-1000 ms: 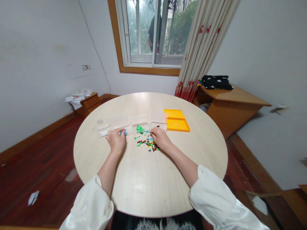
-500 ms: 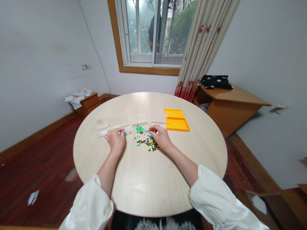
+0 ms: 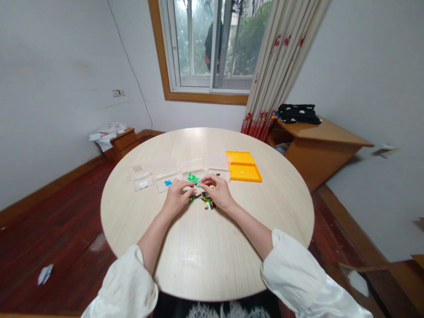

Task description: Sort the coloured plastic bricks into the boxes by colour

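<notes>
My left hand [image 3: 178,194] is over the left side of a pile of small toy bricks [image 3: 209,202], thumb and forefinger drawn together; anything between them is too small to make out. Close beside it, my right hand [image 3: 218,191] pinches what looks like a small blue brick [image 3: 198,184] at its fingertips. The pile mixes brown, green, yellow and blue pieces, partly hidden under both hands. Behind the fingers, a clear plastic box [image 3: 192,163] holds green bricks [image 3: 192,177]. Blue bricks [image 3: 168,183] lie in another clear box [image 3: 161,189] to its left.
At the far left stands a clear box [image 3: 135,185] with a white piece inside. Right of the green bricks' box is one more clear box [image 3: 228,176], then an open yellow case [image 3: 255,174] with a small white piece. All rest on a round wooden table [image 3: 205,247].
My left hand has moved right, from the box of blue bricks to the pile beside my right hand. My right hand has shifted slightly left.
</notes>
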A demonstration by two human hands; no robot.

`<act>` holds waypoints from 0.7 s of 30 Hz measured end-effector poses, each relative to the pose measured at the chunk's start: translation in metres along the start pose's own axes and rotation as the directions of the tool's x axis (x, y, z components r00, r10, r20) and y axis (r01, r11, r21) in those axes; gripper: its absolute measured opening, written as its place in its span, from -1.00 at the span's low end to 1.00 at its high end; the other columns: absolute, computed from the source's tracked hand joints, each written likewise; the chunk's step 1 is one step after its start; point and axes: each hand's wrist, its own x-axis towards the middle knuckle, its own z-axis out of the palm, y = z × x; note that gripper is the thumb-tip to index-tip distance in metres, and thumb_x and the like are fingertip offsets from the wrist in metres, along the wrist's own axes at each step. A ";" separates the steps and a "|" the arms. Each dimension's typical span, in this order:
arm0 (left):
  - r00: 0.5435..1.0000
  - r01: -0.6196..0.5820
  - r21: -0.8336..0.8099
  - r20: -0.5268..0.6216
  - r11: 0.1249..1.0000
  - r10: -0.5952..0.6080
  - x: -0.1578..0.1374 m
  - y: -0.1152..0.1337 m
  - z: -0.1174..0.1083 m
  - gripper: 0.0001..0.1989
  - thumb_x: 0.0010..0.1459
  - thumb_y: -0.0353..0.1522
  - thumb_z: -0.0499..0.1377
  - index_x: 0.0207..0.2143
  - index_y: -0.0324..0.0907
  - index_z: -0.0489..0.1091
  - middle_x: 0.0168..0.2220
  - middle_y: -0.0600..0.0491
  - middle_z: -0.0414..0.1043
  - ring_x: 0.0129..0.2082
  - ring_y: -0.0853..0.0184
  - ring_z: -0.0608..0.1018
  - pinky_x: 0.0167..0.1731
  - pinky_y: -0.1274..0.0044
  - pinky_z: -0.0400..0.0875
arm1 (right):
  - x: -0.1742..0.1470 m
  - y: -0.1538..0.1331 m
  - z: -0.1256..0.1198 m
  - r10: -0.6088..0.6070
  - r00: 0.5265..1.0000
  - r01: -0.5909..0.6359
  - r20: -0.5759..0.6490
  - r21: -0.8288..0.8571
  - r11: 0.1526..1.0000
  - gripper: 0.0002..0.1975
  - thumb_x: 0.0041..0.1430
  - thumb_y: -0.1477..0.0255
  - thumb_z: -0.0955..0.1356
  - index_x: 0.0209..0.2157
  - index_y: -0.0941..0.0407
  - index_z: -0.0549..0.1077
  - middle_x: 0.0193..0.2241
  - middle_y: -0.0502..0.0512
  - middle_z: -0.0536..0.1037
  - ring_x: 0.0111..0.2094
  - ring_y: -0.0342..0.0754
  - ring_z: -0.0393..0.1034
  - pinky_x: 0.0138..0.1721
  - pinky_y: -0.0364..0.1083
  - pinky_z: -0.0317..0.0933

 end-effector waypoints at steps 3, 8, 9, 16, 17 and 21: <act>1.000 -0.028 -0.030 0.012 0.999 0.028 0.000 -0.003 0.003 -0.91 0.00 -0.37 0.20 -0.42 -0.14 0.51 -0.39 0.01 0.55 -0.32 0.27 0.45 -0.26 0.42 0.32 | -0.001 -0.001 0.002 -0.009 1.000 0.009 0.018 0.014 1.000 -0.86 -0.06 0.38 0.39 -0.45 0.15 0.40 -0.50 0.01 0.48 -0.45 -0.14 0.40 -0.35 -0.15 0.30; 1.000 -0.027 -0.033 0.007 0.999 0.027 -0.001 -0.005 0.004 -0.88 0.04 -0.36 0.16 -0.43 -0.13 0.52 -0.42 0.02 0.54 -0.36 0.29 0.45 -0.29 0.43 0.32 | -0.002 -0.003 0.003 -0.010 0.999 0.008 0.035 0.038 0.999 -0.84 -0.07 0.35 0.39 -0.48 0.14 0.39 -0.51 0.00 0.47 -0.46 -0.15 0.40 -0.35 -0.15 0.31; 1.000 -0.024 -0.032 0.005 0.999 0.024 -0.001 -0.005 0.004 -0.88 0.04 -0.36 0.16 -0.43 -0.13 0.51 -0.42 0.02 0.54 -0.36 0.29 0.45 -0.30 0.43 0.32 | -0.002 -0.003 0.003 -0.008 0.999 0.007 0.038 0.042 0.999 -0.84 -0.07 0.35 0.39 -0.48 0.14 0.39 -0.51 0.00 0.47 -0.46 -0.14 0.40 -0.35 -0.14 0.31; 1.000 -0.010 -0.016 -0.009 1.000 0.009 0.000 0.000 0.001 -0.90 0.02 -0.37 0.18 -0.45 -0.14 0.51 -0.45 0.02 0.53 -0.38 0.30 0.43 -0.32 0.46 0.31 | 0.000 0.003 0.003 0.006 0.999 -0.008 0.049 0.028 1.000 -0.88 -0.04 0.39 0.36 -0.45 0.15 0.42 -0.47 0.03 0.51 -0.43 -0.13 0.42 -0.32 -0.14 0.31; 1.000 0.001 -0.006 -0.019 1.000 -0.001 0.000 0.000 0.001 -0.90 0.02 -0.37 0.18 -0.45 -0.14 0.50 -0.45 0.03 0.53 -0.38 0.30 0.43 -0.32 0.47 0.31 | 0.000 0.003 0.002 0.003 0.999 -0.003 0.044 0.004 1.000 -0.89 -0.03 0.40 0.35 -0.44 0.16 0.43 -0.47 0.03 0.51 -0.41 -0.12 0.42 -0.31 -0.13 0.31; 0.989 0.080 0.049 -0.126 0.996 -0.073 0.003 -0.004 -0.004 -0.89 0.01 -0.36 0.17 -0.47 -0.16 0.49 -0.44 0.03 0.53 -0.37 0.30 0.43 -0.33 0.48 0.29 | 0.002 0.006 -0.004 -0.028 0.999 0.032 0.029 -0.149 0.988 -0.89 0.01 0.49 0.29 -0.41 0.16 0.46 -0.42 0.04 0.54 -0.36 -0.12 0.42 -0.24 -0.12 0.29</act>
